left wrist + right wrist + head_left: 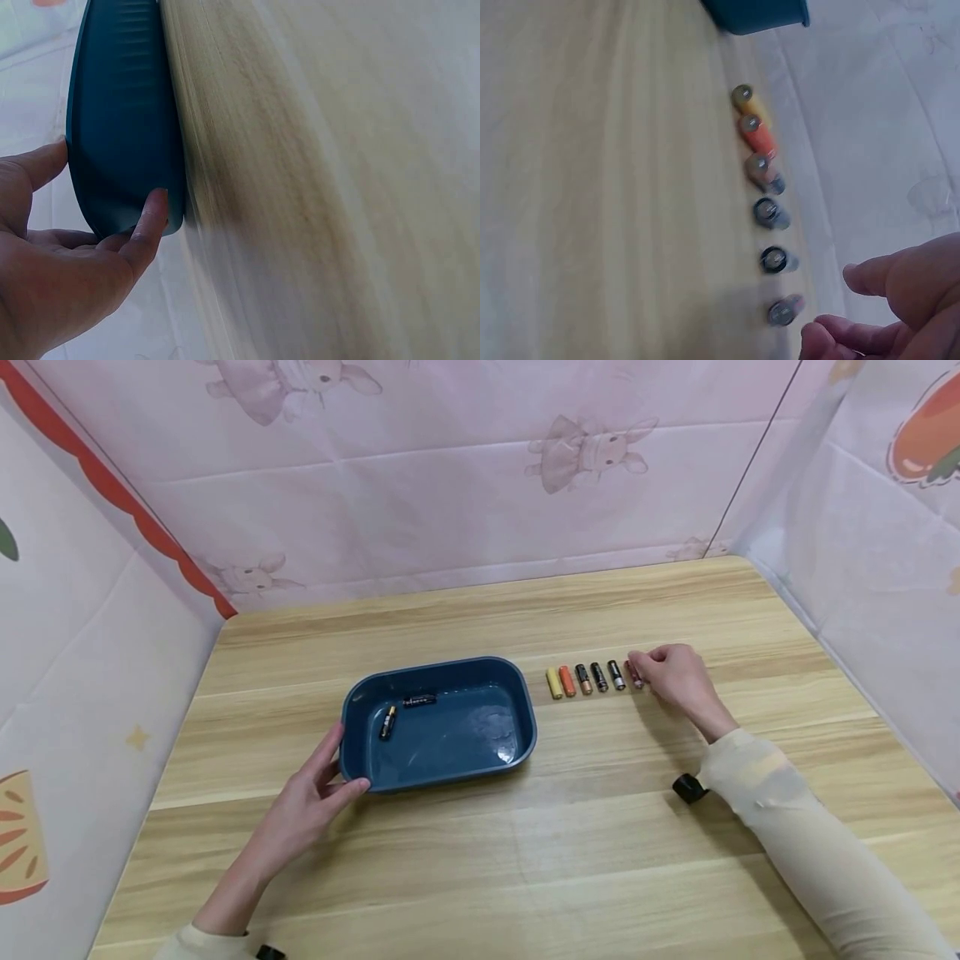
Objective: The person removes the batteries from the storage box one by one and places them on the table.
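A blue plastic tray [450, 777] stands left of centre in the head view, with two dark batteries inside. My left hand [307, 806] grips its near left corner, thumb and fingers spread round the outer wall; the left wrist view shows the fingers [154, 214] against the tray [124, 112]. To the tray's right, batteries lie in a row: yellow [554, 683], orange [567, 682], several dark ones [598, 677], and a dark red battery [634, 674] at the right end. Close beside that last battery is my right hand [678, 681]; the right wrist view shows its thumb and fingers parted.
All this is on a wood-grain table [585, 852]. Printed pink and white cloth [450, 518] hangs behind and at both sides. A black strap piece [688, 788] hangs at the right sleeve [810, 827].
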Demonstrator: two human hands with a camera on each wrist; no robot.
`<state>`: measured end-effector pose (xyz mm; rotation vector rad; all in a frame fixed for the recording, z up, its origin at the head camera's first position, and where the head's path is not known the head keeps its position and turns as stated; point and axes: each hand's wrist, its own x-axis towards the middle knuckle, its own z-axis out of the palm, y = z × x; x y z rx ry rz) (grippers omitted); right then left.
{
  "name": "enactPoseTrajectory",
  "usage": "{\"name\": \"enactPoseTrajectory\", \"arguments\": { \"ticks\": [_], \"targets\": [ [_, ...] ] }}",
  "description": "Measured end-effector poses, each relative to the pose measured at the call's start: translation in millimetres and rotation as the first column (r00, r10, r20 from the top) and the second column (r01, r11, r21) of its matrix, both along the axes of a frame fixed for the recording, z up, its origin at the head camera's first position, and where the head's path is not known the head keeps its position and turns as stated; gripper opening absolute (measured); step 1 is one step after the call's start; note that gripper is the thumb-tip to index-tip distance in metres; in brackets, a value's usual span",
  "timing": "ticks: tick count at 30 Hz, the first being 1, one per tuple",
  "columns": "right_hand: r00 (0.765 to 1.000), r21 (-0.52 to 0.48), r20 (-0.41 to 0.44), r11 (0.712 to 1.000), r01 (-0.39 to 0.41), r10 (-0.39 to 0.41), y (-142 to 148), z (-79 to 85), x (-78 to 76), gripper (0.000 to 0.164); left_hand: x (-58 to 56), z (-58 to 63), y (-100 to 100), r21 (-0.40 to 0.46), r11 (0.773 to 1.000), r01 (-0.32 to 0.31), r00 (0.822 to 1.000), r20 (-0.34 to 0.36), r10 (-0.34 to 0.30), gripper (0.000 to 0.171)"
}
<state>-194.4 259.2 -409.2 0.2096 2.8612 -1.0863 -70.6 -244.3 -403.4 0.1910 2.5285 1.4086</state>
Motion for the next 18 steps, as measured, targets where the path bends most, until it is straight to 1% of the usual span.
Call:
{"name": "enactPoseTrajectory", "arguments": {
  "ticks": [2,5,8,11,15,18],
  "targets": [
    [1.0,-0.008,-0.027,1.0,0.002,-0.002,-4.7,7.6,-1.1,0.052,0.3,0.4,0.3,0.001,1.0,0.0,1.0,0.0,0.0,0.088],
    [0.997,-0.039,-0.071,0.999,-0.009,0.006,-14.5,23.5,-3.1,0.051,0.4,0.4,0.4,0.006,1.0,0.0,1.0,-0.003,0.0,0.088],
    [0.993,-0.1,-0.113,0.994,-0.048,0.036,-28.5,41.6,-5.5,0.046,0.4,0.3,0.4,0.011,1.0,-0.001,1.0,-0.004,0.001,0.087],
    [0.989,-0.165,-0.127,0.981,-0.101,0.081,-46.9,59.1,-8.1,0.041,0.3,0.5,0.4,0.015,1.0,0.0,1.0,-0.006,0.0,0.086],
    [0.979,-0.203,-0.126,0.962,-0.185,0.161,-74.8,78.3,-12.3,0.038,0.2,0.5,0.3,0.016,1.0,0.002,1.0,-0.009,-0.002,0.087],
    [0.961,-0.24,-0.121,0.932,-0.271,0.249,-97.0,88.3,-16.5,0.035,0.3,0.5,0.2,0.014,1.0,-0.001,1.0,-0.005,0.001,0.087]
  ]
}}
